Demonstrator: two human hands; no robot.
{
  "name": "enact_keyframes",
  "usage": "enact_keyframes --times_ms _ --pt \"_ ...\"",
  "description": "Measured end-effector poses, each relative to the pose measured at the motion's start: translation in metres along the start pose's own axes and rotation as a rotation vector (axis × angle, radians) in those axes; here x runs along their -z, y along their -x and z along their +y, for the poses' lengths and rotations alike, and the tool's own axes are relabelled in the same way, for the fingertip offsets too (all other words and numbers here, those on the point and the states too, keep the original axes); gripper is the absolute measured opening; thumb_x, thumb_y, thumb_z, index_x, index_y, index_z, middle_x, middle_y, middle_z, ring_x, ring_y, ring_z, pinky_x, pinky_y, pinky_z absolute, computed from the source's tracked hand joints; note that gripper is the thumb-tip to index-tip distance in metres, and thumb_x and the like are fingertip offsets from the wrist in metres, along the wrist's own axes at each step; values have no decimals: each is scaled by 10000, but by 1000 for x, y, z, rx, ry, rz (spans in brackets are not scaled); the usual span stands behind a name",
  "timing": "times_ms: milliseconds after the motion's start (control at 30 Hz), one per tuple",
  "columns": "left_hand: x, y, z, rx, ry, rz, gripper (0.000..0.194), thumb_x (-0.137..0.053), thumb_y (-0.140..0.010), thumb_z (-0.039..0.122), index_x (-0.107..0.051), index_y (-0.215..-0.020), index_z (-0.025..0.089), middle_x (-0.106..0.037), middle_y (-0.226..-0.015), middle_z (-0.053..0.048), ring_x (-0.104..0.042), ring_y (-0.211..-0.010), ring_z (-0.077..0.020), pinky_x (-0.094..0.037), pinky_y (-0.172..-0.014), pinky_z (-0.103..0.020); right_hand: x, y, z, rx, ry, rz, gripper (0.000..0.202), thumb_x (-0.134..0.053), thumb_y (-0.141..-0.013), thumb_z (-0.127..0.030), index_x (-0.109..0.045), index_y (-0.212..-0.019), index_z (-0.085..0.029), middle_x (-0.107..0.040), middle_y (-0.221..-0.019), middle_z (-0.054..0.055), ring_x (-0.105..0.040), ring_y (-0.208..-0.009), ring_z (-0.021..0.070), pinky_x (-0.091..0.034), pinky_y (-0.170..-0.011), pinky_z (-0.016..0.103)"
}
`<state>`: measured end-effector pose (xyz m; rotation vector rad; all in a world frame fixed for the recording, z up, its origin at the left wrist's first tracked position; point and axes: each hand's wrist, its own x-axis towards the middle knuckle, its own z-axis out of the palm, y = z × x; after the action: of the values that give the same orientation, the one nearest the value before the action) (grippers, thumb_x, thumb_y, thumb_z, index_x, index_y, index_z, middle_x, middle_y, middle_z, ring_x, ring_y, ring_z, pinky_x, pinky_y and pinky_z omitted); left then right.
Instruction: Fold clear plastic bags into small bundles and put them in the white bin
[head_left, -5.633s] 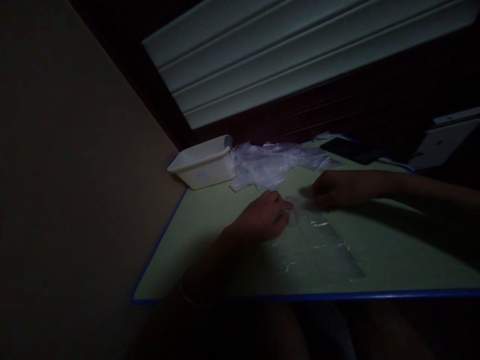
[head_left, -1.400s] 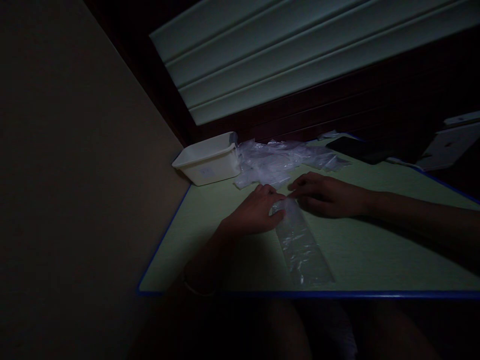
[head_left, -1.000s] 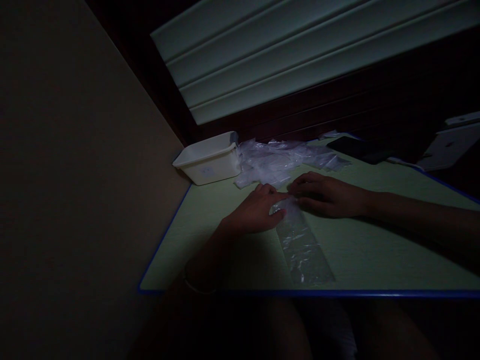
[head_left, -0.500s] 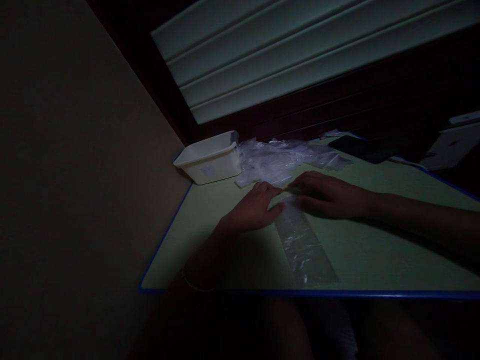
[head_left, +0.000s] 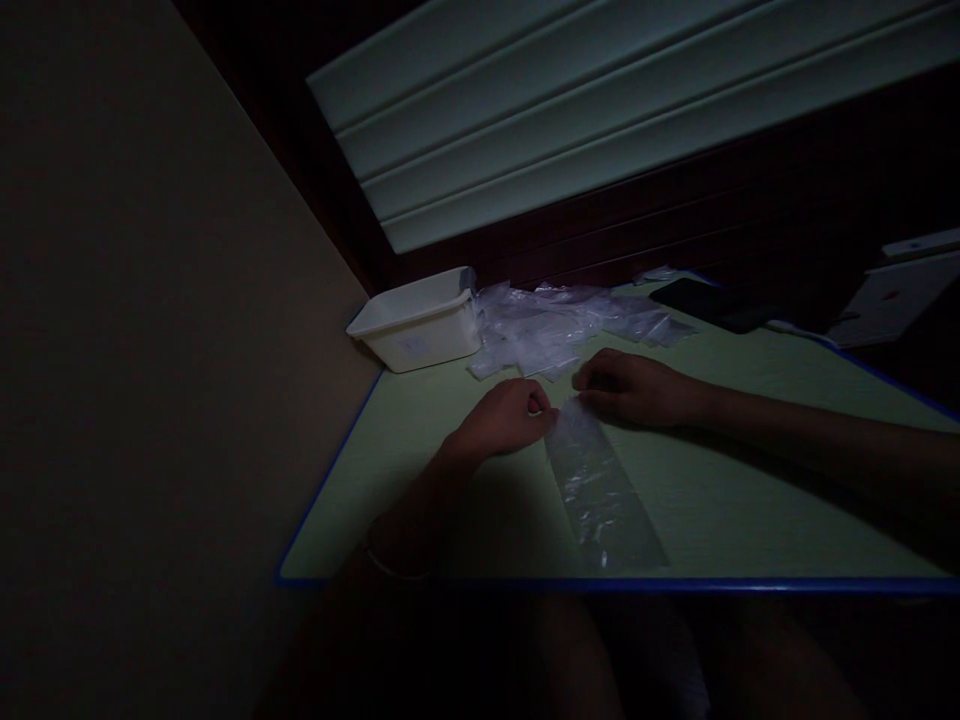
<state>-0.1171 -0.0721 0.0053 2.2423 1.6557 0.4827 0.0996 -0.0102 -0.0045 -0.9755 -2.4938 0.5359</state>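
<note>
Moved fingers: half a second ago the left hand [head_left: 510,415] had thumb and forefinger spread apart; now they have come together, and the right hand [head_left: 634,390] has curled its outstretched fingers.
Table: pale green top [head_left: 757,500] with a blue edge [head_left: 675,585], dimly lit.
Room: plain wall [head_left: 165,330] on the left; pale slatted panel [head_left: 570,110] in dark framing behind the table; a white object with a small mark [head_left: 896,300] at far right, too dark to identify.
Clear plastic sleeve: long, thin and see-through [head_left: 604,490], lying flat between the hands with its lower end near the front edge, creased and catching glints, cloudier at the top.
Left grip: fingertips pinch the sleeve's upper left corner; a thin band [head_left: 394,573] circles the wrist.
Right grip: fingers bent at the upper right corner; whether they pinch it, I cannot tell.
White tub: open-topped [head_left: 424,338], pale label in front; its floor is hidden.
Loose pile: crumpled clear plastic pieces [head_left: 540,325] heaped beside the tub.
Dark slab: flat black object [head_left: 709,303] right of the pile.
</note>
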Motion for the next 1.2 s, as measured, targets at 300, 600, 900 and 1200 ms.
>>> enact_keyframes --times_ms 300,600,900,1200 --pt "-5 -4 2 28 105 -25 152 -604 -751 264 -691 -808 153 -677 -795 -55 -606 -718 -166 -461 -652 -272 -2 -1 -2 13 40 -6 255 -550 -812 -382 -651 -895 -163 -645 -919 91 -599 -830 222 -455 -710 314" --pt "-7 -5 0 9 210 -22 131 -578 -753 182 -697 -789 139 -688 -753 -48 -607 -687 -150 -459 -636 -263 1 3 -3 -52 -152 37 308 -534 -842 -415 -637 -986 -164 -689 -892 74 -639 -780 212 -475 -693 309" --pt "-8 -8 5 -13 273 129 106 -598 -810 241 -648 -804 147 -674 -785 -46 -605 -715 -147 -456 -646 -262 4 4 4 -97 -465 43 423 -595 -820 -464 -571 -1121 -168 -706 -871 72 -642 -725 198 -494 -630 318" --pt "-10 -6 11 77 663 27 514 -736 -740 267 -496 -1179 147 -674 -824 -42 -625 -704 -147 -466 -623 -258 4 9 -10 -79 -564 97 401 -664 -785 -401 -554 -1096 -173 -638 -752 23 -582 -643 150 -465 -576 276"
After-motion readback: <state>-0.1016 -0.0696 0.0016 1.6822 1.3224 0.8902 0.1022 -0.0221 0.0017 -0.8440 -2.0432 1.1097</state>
